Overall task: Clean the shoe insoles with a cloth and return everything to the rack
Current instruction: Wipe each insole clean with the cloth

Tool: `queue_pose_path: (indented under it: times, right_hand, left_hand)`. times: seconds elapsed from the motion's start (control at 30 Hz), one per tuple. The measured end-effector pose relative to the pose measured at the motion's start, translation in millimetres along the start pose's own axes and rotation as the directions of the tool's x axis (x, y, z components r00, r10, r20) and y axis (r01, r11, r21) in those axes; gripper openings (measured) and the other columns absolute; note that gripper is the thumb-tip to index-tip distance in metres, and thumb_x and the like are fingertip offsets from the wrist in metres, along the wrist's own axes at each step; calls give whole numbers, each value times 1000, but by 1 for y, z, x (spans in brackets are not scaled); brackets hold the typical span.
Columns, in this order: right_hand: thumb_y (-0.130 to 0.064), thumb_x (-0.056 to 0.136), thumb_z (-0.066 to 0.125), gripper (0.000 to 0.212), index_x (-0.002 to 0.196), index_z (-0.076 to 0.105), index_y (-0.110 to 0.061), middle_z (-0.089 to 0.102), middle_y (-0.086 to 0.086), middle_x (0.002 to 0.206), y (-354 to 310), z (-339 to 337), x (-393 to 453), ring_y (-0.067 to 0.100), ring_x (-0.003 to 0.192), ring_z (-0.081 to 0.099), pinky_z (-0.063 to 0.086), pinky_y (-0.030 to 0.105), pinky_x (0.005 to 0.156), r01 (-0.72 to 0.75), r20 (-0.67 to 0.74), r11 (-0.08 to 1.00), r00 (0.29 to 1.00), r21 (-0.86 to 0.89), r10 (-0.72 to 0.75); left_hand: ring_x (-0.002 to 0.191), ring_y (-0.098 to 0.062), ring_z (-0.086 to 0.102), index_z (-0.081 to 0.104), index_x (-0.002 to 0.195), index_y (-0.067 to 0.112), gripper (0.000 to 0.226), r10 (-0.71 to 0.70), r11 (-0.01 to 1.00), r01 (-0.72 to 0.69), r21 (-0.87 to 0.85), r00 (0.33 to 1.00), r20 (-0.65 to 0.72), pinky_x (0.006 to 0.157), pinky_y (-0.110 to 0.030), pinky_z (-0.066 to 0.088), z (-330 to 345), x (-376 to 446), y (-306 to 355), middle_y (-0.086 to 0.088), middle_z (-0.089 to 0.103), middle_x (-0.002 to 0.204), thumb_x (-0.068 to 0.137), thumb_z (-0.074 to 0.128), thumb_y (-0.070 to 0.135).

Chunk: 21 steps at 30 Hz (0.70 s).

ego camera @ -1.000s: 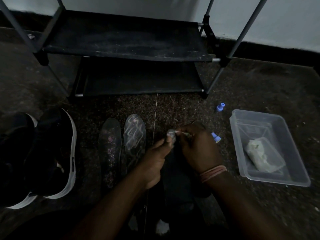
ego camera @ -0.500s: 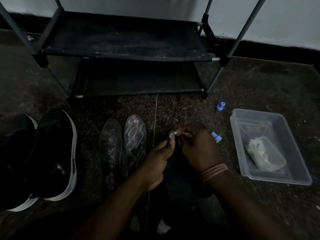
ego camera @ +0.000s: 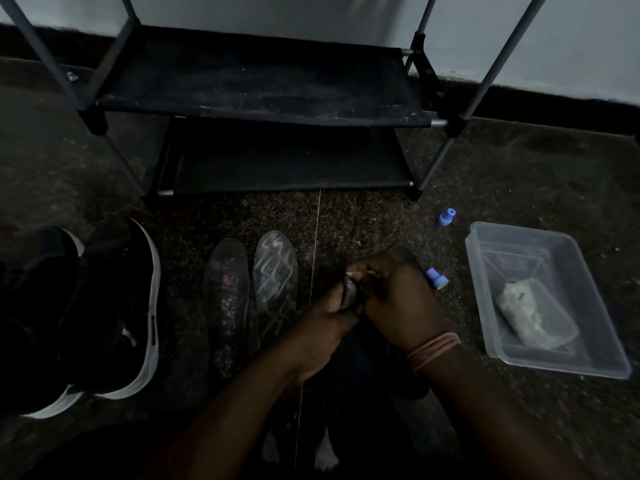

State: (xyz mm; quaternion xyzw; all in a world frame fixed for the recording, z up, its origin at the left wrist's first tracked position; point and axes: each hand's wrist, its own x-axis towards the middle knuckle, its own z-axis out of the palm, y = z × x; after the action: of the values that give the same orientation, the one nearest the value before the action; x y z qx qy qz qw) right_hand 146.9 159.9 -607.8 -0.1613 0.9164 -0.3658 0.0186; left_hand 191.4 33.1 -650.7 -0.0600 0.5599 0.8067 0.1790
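Observation:
Two insoles lie side by side on the dark floor, a speckled one [ego camera: 227,299] and one with pale wavy lines [ego camera: 275,271]. Just right of them, my left hand [ego camera: 322,327] and my right hand [ego camera: 398,299] meet around a small grey object [ego camera: 350,294]. The light is too dim to tell what that object is. My right fingers pinch a white bit at its top. A pale crumpled cloth [ego camera: 526,313] lies in a clear plastic tub [ego camera: 519,237] at the right. The black two-shelf rack [ego camera: 263,84] stands ahead, its shelves bare.
A pair of black shoes with white soles [ego camera: 114,313] sits at the left. Two small blue caps [ego camera: 446,216] [ego camera: 437,278] lie on the floor near the tub. A dark shoe-like shape [ego camera: 363,393] lies under my hands. A wall runs behind the rack.
My hands have closed in tighter around the small grey object, and it sits slightly lower, nearer to me. Everything on the floor stays where it was.

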Motion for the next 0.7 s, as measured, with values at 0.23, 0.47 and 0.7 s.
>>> queue_pose_path:
  times: [0.23, 0.47, 0.7]
  right_hand:
    - [-12, 86, 64, 17, 91, 74, -26, 67, -10, 92, -2, 4, -2, 4, 89, 61, 50, 29, 83, 35, -7, 999, 999, -40, -36]
    - [-31, 80, 47, 29, 93, 73, -29, 68, -7, 94, -4, 0, -4, 14, 90, 64, 52, 41, 83, -34, -45, 990, 999, -134, 29]
    - [-33, 78, 46, 30, 92, 72, -30, 69, -6, 94, -11, 3, -4, 17, 91, 64, 53, 41, 81, -41, 45, 983, 998, -182, 50]
  left_hand:
    - [129, -6, 56, 43, 147, 18, 63, -32, 997, 34, 64, 999, -36, 106, -26, 47, -1, 0, 0, -1, 59, 142, 95, 37, -18]
    - [128, -7, 57, 47, 145, 18, 61, -70, 995, 68, 77, 997, 20, 103, -23, 48, -1, -3, 4, 1, 62, 138, 94, 43, -16]
    - [111, -3, 66, 57, 129, 21, 56, -123, 990, 125, 65, 992, -26, 90, -17, 52, -3, -1, 7, 4, 69, 121, 93, 41, -18]
